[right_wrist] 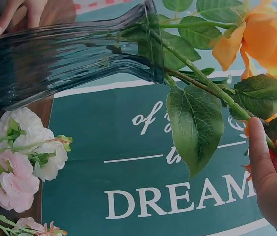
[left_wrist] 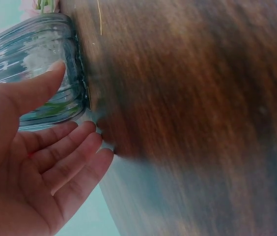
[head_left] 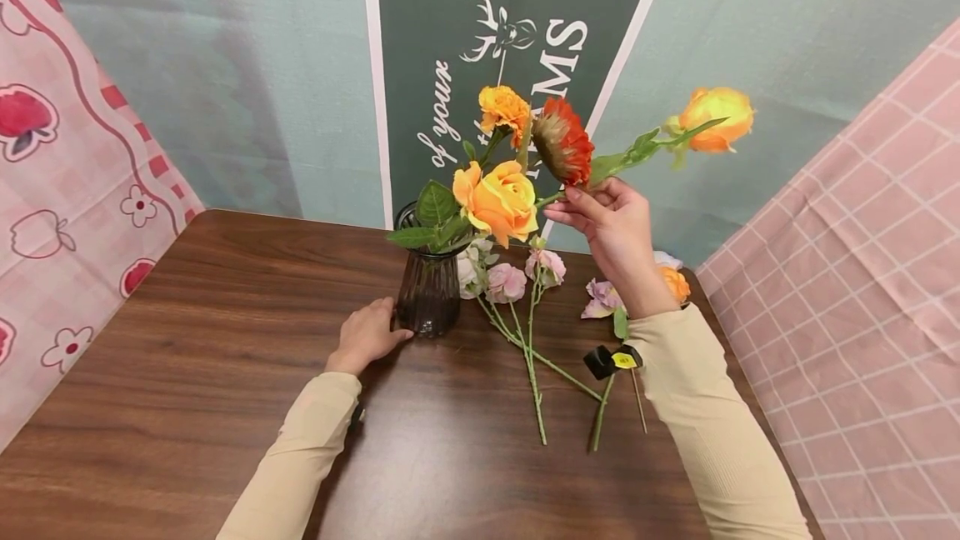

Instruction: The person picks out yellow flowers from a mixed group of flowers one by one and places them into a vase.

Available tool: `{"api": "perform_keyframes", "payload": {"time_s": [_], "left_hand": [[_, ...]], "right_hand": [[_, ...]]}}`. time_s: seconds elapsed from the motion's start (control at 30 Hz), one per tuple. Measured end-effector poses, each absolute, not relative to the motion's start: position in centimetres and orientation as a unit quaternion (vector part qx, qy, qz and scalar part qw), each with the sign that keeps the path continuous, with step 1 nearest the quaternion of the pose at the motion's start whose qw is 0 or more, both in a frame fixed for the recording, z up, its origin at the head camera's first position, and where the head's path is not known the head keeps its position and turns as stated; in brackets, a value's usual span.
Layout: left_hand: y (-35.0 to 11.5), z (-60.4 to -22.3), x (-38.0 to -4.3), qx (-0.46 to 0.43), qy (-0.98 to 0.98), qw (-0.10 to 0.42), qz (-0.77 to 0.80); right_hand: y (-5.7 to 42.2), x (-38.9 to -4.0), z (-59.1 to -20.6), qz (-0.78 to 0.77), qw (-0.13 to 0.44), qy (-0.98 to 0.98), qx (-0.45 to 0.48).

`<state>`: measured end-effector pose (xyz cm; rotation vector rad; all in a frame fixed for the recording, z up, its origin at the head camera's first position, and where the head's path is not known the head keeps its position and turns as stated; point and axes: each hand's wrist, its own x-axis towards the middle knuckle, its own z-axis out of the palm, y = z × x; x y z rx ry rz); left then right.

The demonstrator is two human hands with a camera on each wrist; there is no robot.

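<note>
A dark ribbed glass vase point(head_left: 429, 294) stands on the table, with an orange rose point(head_left: 498, 200), an orange carnation point(head_left: 504, 109) and a red-orange flower point(head_left: 564, 142) above its mouth. My right hand point(head_left: 618, 227) pinches the green stem point(right_wrist: 229, 101) of a yellow-orange flower point(head_left: 716, 119), whose bloom leans out to the right. In the right wrist view that stem runs into the vase's mouth. My left hand point(head_left: 369, 333) lies beside the vase's base, fingers loosely extended and thumb at the glass point(left_wrist: 40, 73); whether the thumb presses on it, I cannot tell.
Pink flowers point(head_left: 506, 282) and white flowers point(right_wrist: 23, 128) on long stems lie right of the vase. Further right are a purple flower point(head_left: 602, 298) and an orange bloom point(head_left: 675, 282), partly behind my right arm. Fabric backdrops point(head_left: 247, 90) rise along the table's back and sides.
</note>
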<state>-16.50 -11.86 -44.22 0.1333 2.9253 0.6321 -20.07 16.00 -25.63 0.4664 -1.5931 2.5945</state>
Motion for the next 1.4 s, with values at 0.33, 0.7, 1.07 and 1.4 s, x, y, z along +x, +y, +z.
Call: {"api": "perform_keyframes", "payload": {"time_s": [0.33,0.7,1.07,1.4], "left_hand": [[-11.8,-44.3,-16.6,0.042,0.973,0.069,0.214],[-12.0,-44.6,-16.7,0.046,0.974,0.063,0.214],[-11.9,-44.5,-16.6,0.045,0.973,0.062,0.217],[-11.8,-44.4,-16.4,0.047,0.973,0.060,0.216]], "right_hand": [[15.4,-19.9,-25.8,0.816,0.022,-0.558,0.148],[14.7,-19.7,-26.0,0.760,0.018,-0.632,0.151],[13.8,-19.7,-26.7,0.705,0.016,-0.692,0.158],[13.4,-19.7,-27.0,0.694,0.013,-0.703,0.157]]}}
